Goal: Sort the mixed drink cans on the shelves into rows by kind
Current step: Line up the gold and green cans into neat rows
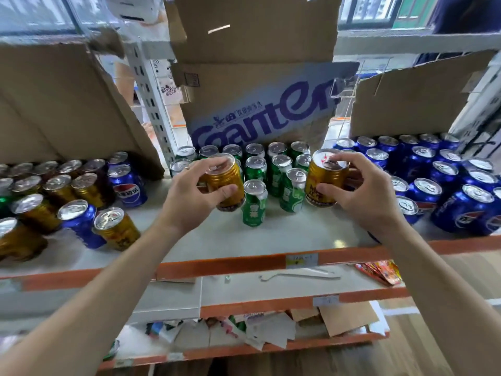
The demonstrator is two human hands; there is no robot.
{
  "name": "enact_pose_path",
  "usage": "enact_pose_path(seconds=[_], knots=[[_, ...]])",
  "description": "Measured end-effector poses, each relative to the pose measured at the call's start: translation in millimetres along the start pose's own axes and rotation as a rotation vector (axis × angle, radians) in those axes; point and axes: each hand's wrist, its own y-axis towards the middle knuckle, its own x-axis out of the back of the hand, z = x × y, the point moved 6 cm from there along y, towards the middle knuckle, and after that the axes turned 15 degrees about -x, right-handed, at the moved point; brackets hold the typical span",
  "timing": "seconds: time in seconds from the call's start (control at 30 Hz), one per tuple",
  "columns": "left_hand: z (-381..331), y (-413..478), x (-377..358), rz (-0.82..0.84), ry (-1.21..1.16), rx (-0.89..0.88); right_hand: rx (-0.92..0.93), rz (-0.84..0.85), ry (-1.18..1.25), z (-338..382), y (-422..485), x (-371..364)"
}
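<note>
Gripping a gold can point(226, 183) in the left hand point(195, 191), just left of centre frame, thumb low on the front, fingers curled over the rim, can tipped slightly off upright. Clamping a second gold can point(324, 183) in the right hand point(363, 191), just right of centre, thumb on the label, fingertips hooked over the lid, close to upright. Hard to say whether either base touches the shelf point(298, 232). Between and behind the two, packed in short rows, the green cans point(254, 204). Off to the right of the frame, crowded together, the blue cans point(466, 210). Over at the left, all mixed up: more gold cans point(116, 229) with a couple of blue strays point(127, 185) among them. Behind the green group, at upper centre, a cardboard box point(260, 104) with blue lettering. Along the front, under the forearms, the orange shelf edge point(244, 264).
</note>
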Motion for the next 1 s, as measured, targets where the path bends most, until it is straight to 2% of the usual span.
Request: enact_pose_path(seconds=[0.2, 0.43, 0.73, 0.9, 1.0], knots=[[-39, -19, 26, -0.008, 0.132, -0.156, 0.136, 0.06, 0.084, 33, -28, -8], [-39, -73, 77, -0.059, 0.185, -0.051, 0.21, 0.164, 0.167, 62, -63, -54], [-41, -132, 161, -0.263, 0.231, 0.049, 0.327, 0.338, 0.213, 132, -103, -129], [-37, -178, 216, -0.286, 0.272, 0.06, 0.288, 0.424, 0.371, 173, -135, -188], [-31, -206, 255, -0.311, 0.27, 0.095, 0.311, 0.467, 0.387, 201, -158, -225]])
